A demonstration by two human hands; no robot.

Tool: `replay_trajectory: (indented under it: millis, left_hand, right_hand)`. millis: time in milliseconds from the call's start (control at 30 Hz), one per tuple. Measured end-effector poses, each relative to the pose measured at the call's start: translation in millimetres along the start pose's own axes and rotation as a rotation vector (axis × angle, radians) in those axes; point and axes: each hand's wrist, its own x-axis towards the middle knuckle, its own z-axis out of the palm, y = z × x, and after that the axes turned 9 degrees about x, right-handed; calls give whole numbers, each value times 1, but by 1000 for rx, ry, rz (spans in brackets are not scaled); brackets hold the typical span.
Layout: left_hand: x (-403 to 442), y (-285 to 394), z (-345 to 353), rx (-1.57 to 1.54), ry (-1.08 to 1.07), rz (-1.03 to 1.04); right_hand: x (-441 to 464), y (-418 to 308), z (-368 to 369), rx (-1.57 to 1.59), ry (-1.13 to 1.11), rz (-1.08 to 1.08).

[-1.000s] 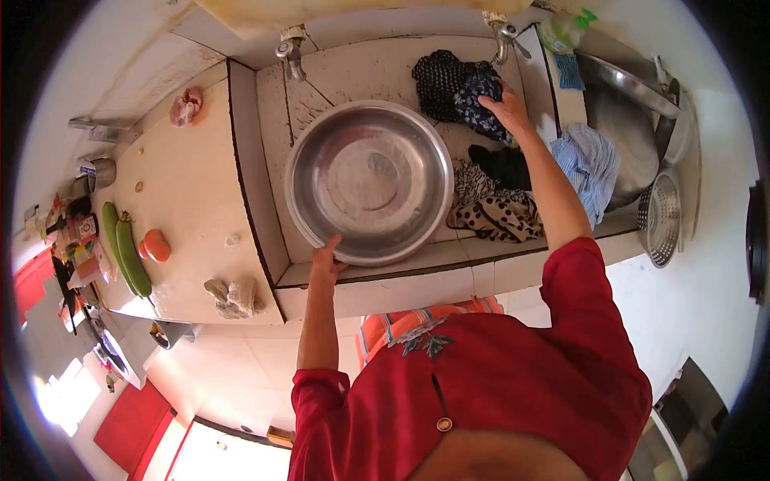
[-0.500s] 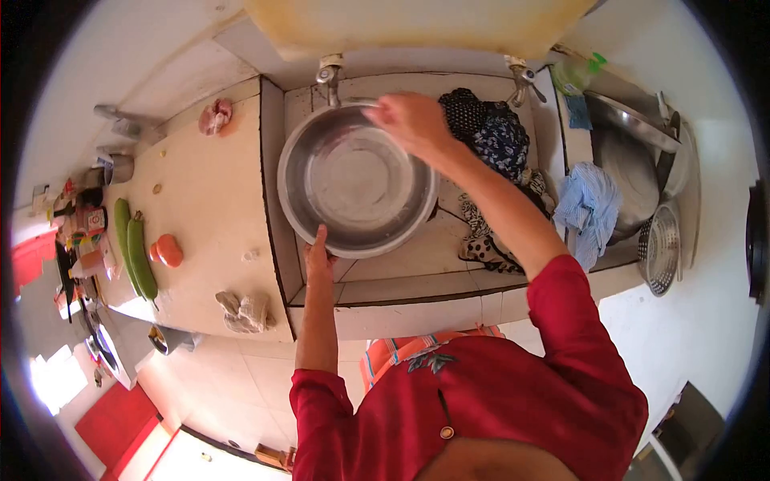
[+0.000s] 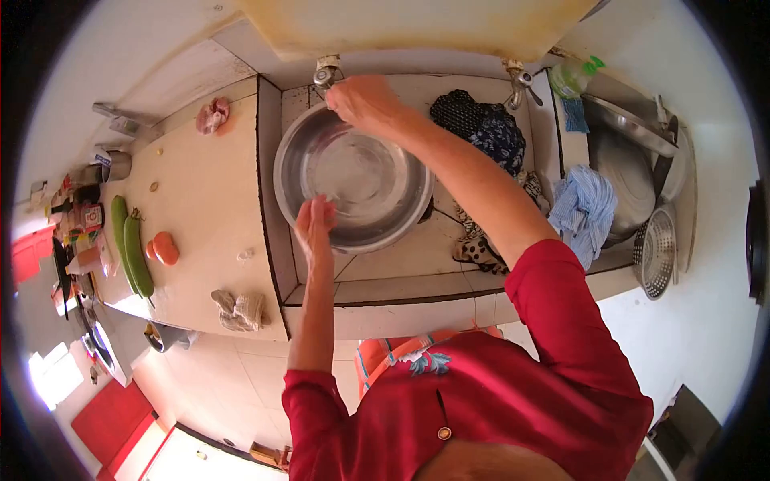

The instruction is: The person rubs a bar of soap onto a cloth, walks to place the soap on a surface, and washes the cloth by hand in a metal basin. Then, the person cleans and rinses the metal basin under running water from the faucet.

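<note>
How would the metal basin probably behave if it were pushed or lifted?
The basin looks like sheet metal, so it is probably stiff and fairly light for its size. Its smooth, shiny wall could be slippery when wet. Its broad, shallow shape suggests sliding before tipping.

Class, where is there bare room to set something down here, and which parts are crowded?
Free: the counter between tomatoes, pinkish lump and sink, bar small bits; the sink floor between steel basin, spotted cloth and front wall. Crowded: the sink's back right, with dark patterned cloths; the ledge beyond, with striped cloth, steel pans and colander.
</note>
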Motion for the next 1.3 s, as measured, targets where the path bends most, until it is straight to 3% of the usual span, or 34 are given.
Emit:
replay_trajectory:
  millis: [367, 467, 533, 633, 833, 933, 1033, 1100, 1133, 1200, 1233, 1300]
  left_hand:
    - [167, 11, 101, -329, -375, -130]
    - [185, 16, 119, -370, -210, -179]
    - [253, -38, 114, -837, -636, -141]
    - [220, 21, 111, -668, -618, -304]
    - [240, 12, 110, -832, -1094, -297]
    - [223, 20, 103, -822, -1239, -226]
    - [179, 49, 98, -670, -1101, -113]
    - [168, 43, 97, -700, -957, -231]
    - [162, 41, 97, -713, -882, -288]
    - [145, 33, 100, -918, -974, -357]
    - [141, 30, 102, -1020, -1024, -397]
    - [149, 9, 102, -995, -900, -601]
  right_hand:
    - [2, 4, -19, 20, -147, 30]
    - [1, 9, -10, 31, -155, 79]
    - [0, 7, -5, 24, -124, 152]
    - [-5, 0, 10, 86, 4, 260]
    - [-17, 1, 23, 200, 180, 289]
    - [-32, 8, 50, 434, 464, 261]
    - [-55, 5, 96, 2230, 481, 777]
    - [-54, 5, 122, 2565, 508, 908]
    - [-47, 6, 130, 2520, 530, 916]
    - [-29, 11, 142, 2301, 573, 925]
    - [-19, 17, 150, 2082, 587, 921]
    - [-5, 31, 165, 1543, 586, 946]
